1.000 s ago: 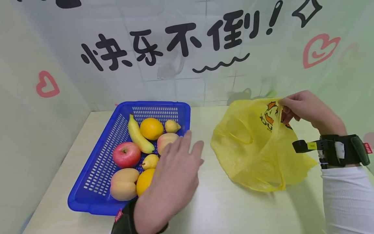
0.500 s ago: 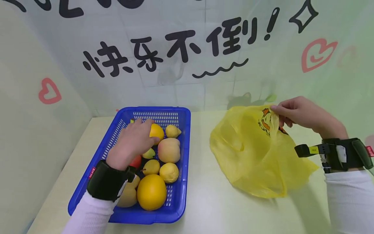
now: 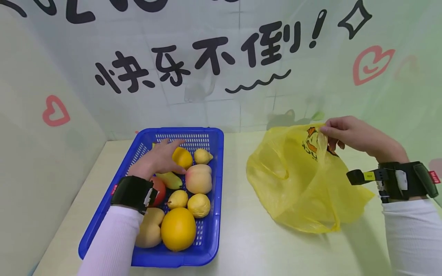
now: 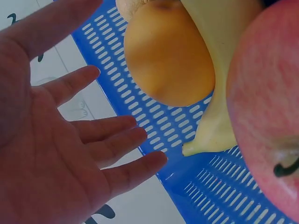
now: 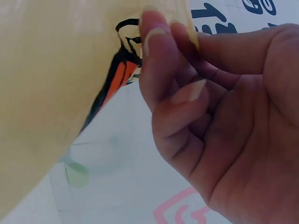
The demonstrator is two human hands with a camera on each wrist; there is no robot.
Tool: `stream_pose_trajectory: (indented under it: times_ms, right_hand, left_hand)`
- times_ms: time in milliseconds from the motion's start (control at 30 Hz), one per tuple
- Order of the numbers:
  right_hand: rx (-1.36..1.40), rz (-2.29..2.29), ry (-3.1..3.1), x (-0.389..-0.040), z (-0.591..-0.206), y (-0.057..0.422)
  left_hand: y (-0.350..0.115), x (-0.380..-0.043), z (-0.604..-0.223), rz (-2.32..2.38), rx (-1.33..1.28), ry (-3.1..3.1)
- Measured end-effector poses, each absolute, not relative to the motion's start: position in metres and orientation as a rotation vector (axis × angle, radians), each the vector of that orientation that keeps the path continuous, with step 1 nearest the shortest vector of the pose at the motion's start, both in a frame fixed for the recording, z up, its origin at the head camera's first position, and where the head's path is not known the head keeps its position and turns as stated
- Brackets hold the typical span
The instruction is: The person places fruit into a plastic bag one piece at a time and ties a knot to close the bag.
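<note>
My left hand (image 3: 159, 158) hovers over the back left of a blue plastic basket (image 3: 216, 230), fingers spread and holding nothing. Beneath and beside it lie a banana (image 4: 217, 116), an orange (image 4: 168, 56) and a red apple (image 4: 266, 93); in the head view the hand partly covers all three. A peach (image 3: 198, 179) sits just right of the thumb. Over on the right, my right hand (image 3: 348, 134) pinches the upper edge of a yellow plastic bag (image 3: 293, 191) between thumb and fingers. The bag hangs spread on the table, a cartoon print near the pinched edge.
Toward the basket's front are a larger orange (image 3: 178, 229), another peach (image 3: 149, 228), a small pear (image 3: 178, 199) and a round yellow fruit (image 3: 199, 205). A small yellow fruit (image 3: 203, 156) lies at the back right. A printed wall sheet (image 3: 224, 111) stands behind the table (image 3: 235, 214).
My left hand has moved from the basket's front right to over its back left, and its fingers have spread wider in the last half second. The right hand keeps its pinch on the bag.
</note>
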State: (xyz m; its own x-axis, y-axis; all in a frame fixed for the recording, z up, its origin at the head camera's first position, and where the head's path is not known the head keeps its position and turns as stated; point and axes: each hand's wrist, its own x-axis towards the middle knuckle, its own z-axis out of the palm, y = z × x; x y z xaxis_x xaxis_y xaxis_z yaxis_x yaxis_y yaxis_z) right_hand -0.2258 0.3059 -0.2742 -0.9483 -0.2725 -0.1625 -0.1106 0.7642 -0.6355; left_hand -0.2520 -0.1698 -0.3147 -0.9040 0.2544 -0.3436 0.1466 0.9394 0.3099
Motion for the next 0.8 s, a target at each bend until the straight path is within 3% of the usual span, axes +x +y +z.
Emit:
stream_pose_trajectory:
  times_ms: [800]
  right_hand:
    - [-0.266,-1.044,2.653,-0.228,-0.278,0.301]
  left_hand:
    - [-0.160,-0.254,-0.347,0.223,0.304,2.777]
